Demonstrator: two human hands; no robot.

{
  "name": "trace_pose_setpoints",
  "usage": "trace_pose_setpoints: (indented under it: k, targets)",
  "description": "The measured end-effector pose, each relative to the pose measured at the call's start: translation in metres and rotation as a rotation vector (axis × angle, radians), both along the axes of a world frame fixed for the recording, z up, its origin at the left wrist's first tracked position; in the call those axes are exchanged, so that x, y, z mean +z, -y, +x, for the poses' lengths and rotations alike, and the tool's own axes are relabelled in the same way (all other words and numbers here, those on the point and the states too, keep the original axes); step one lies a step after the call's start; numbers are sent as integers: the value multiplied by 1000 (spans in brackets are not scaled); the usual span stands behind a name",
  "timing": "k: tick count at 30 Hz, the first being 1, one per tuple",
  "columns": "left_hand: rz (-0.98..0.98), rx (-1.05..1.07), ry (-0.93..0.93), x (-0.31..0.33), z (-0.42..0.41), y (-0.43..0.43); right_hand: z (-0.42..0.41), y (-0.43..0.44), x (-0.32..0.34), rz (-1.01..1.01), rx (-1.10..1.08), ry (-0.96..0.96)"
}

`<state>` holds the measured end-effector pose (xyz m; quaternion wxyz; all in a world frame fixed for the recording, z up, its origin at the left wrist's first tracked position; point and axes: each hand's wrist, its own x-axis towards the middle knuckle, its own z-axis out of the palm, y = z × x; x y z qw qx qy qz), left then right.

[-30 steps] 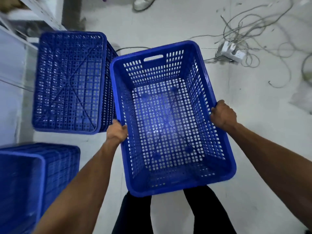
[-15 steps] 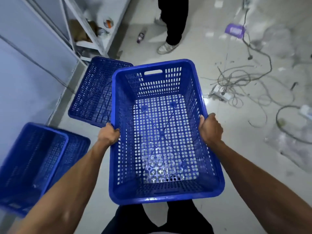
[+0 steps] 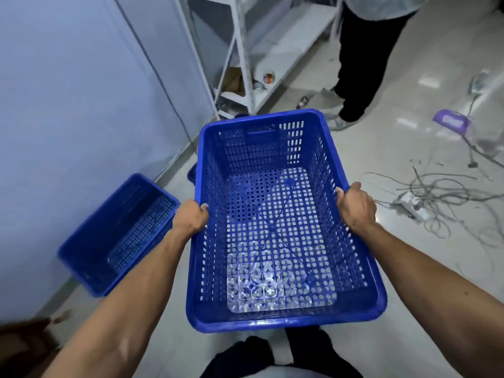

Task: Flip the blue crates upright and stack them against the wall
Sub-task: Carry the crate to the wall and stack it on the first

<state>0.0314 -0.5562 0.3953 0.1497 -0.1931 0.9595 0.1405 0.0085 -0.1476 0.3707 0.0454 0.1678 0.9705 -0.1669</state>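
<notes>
Above the floor [image 3: 381, 159], left hand [image 3: 191, 219] and right hand [image 3: 354, 207] grip the upright crate [image 3: 272, 227]; stacking it looks undone.

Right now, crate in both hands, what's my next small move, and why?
Probably swing the held crate left and lower it into the floor crate by the wall: it is upright, left hand and right hand grip its rims, and the floor crate faces up.
</notes>
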Motion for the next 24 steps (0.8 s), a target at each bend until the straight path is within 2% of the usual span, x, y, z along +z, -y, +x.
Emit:
trace_pose_setpoints:
  k: [10, 17, 24]
  targets:
    - [-10, 300, -129, 34, 88, 166, -15, 183, 52, -8, 258, -82]
    - [-18, 437, -135, 45, 158, 261, -13, 304, 64, -29, 428, -103]
    - [-18, 548, -57, 44, 205, 331, -28, 411, 72, 24, 656, -135]
